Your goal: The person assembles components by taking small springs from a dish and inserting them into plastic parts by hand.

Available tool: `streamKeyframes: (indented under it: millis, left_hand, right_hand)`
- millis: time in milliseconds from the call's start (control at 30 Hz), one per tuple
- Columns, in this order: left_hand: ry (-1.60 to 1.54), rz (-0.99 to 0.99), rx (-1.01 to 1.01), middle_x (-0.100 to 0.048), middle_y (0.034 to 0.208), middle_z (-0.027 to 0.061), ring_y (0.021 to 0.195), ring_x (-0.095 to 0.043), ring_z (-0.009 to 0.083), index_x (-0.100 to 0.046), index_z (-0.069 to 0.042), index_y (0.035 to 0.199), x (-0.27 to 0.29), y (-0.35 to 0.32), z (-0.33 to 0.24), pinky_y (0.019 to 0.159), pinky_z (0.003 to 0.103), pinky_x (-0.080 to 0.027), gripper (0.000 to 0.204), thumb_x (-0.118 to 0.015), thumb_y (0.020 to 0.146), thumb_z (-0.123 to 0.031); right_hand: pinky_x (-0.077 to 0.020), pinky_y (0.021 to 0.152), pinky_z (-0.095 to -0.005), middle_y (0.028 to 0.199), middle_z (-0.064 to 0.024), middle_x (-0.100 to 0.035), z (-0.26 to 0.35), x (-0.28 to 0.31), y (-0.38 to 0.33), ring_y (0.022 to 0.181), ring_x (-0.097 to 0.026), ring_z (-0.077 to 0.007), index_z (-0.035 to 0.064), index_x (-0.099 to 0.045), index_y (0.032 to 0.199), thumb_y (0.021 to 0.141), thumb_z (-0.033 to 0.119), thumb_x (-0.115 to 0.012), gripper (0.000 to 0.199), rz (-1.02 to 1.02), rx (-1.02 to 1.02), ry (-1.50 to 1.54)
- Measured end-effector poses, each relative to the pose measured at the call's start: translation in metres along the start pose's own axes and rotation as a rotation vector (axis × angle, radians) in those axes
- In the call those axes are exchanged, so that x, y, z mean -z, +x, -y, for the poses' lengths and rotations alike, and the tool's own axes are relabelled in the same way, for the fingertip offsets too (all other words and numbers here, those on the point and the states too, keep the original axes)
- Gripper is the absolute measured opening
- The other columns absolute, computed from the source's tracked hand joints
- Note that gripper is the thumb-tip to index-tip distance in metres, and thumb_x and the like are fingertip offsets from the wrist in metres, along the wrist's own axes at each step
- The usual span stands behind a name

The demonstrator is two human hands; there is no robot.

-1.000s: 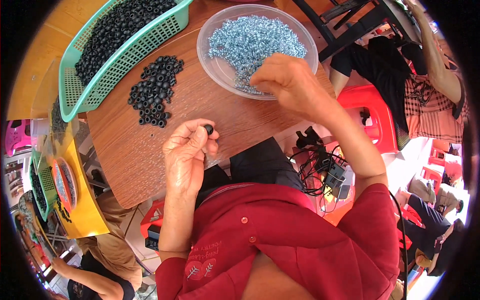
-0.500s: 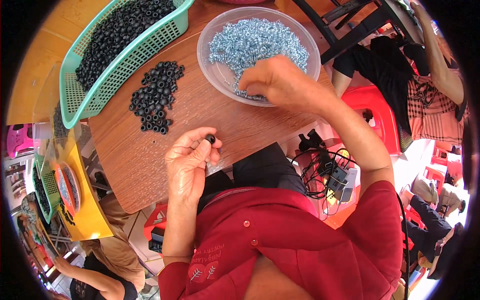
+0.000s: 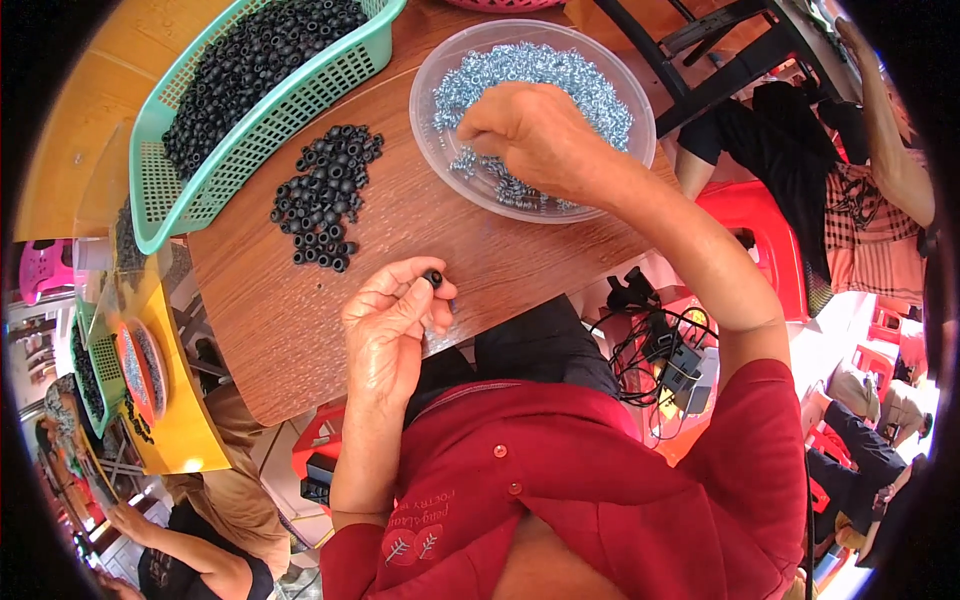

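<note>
My left hand (image 3: 385,330) pinches a small black hollow cap (image 3: 432,278) between thumb and fingertips, just above the table's near edge. Its round opening shows. My right hand (image 3: 530,135) hangs over a clear plastic bowl (image 3: 423,150) with its fingers pressed together. Whatever sits between those fingertips is hidden. Small silvery-blue metal coils (image 3: 585,85), spring-like, lie heaped in the bowl beneath it. Left of the bowl, a loose pile of matching black caps (image 3: 325,195) rests on the brown wooden table (image 3: 270,340).
A green slotted basket (image 3: 270,115) full of black caps stands at the far left. Right of my lap are tangled black cables (image 3: 640,345) and a red stool (image 3: 765,230). Other people sit at both sides, and a yellow table (image 3: 180,400) stands at left.
My right hand has risen from the coils and shifted left toward the bowl's left rim. The left hand keeps its grip on the cap. The whole view has shifted slightly.
</note>
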State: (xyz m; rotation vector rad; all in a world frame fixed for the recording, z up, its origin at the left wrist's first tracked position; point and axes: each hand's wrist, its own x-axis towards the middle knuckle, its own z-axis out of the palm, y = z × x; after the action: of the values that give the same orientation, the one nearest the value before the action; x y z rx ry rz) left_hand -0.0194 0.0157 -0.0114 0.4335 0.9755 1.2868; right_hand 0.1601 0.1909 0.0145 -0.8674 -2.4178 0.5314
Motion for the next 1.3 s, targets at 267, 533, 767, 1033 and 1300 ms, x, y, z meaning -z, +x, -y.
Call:
streamKeyframes:
  millis: [267, 533, 767, 1033, 1300]
  left_hand:
    - [-0.034, -0.014, -0.003, -0.066, 0.085, 0.0159, 0.063, -0.061, 0.0166, -0.061, 0.007, 0.104, 0.000, -0.002, 0.001, 0.057, 0.025, -0.049, 0.020, -0.061, 0.088, -0.004]
    - [-0.078, 0.000, 0.013, -0.066, 0.087, 0.0167, 0.065, -0.062, 0.0178, -0.060, 0.007, 0.106, 0.008, 0.001, -0.001, 0.059, 0.027, -0.049, 0.022, -0.062, 0.087, -0.004]
    - [-0.176, 0.042, -0.019, -0.066, 0.088, 0.0170, 0.065, -0.061, 0.0179, -0.060, 0.006, 0.107, 0.010, 0.000, -0.002, 0.058, 0.027, -0.048, 0.022, -0.062, 0.087, -0.005]
    - [-0.153, 0.009, -0.081, -0.066, 0.088, 0.0158, 0.065, -0.061, 0.0167, -0.060, 0.006, 0.107, 0.001, -0.004, -0.008, 0.058, 0.027, -0.047, 0.023, -0.062, 0.087, -0.005]
    - [-0.125, -0.030, -0.159, -0.066, 0.085, 0.0121, 0.065, -0.062, 0.0160, -0.060, 0.007, 0.108, -0.006, -0.009, -0.006, 0.059, 0.025, -0.048, 0.023, -0.063, 0.086, 0.000]
  right_hand:
    - [-0.0505, 0.059, -0.0466, 0.074, -0.0199, -0.063, 0.000, -0.040, 0.031, 0.073, -0.063, -0.0365, -0.0013, -0.064, 0.067, 0.062, 0.005, -0.063, 0.008, 0.091, 0.095, -0.419]
    - [-0.0522, 0.061, -0.0461, 0.073, -0.0247, -0.064, 0.001, -0.046, 0.037, 0.070, -0.066, -0.0388, -0.0026, -0.067, 0.068, 0.067, 0.007, -0.060, 0.012, 0.120, 0.105, -0.411]
    - [-0.0463, 0.059, -0.0452, 0.070, -0.0176, -0.061, 0.006, -0.030, 0.020, 0.067, -0.060, -0.0364, 0.0007, -0.056, 0.068, 0.067, 0.006, -0.060, 0.007, -0.019, 0.042, -0.337]
    - [-0.0462, 0.056, -0.0277, 0.066, -0.0078, -0.060, 0.084, -0.015, -0.032, 0.061, -0.060, -0.0146, -0.0006, -0.062, 0.079, 0.071, 0.007, -0.069, 0.013, -0.139, -0.223, 0.486]
    - [-0.0431, 0.055, -0.0300, 0.071, -0.0065, -0.057, 0.091, -0.039, -0.049, 0.063, -0.056, -0.0180, 0.0016, -0.063, 0.081, 0.072, 0.000, -0.069, 0.011, -0.222, -0.083, 0.540]
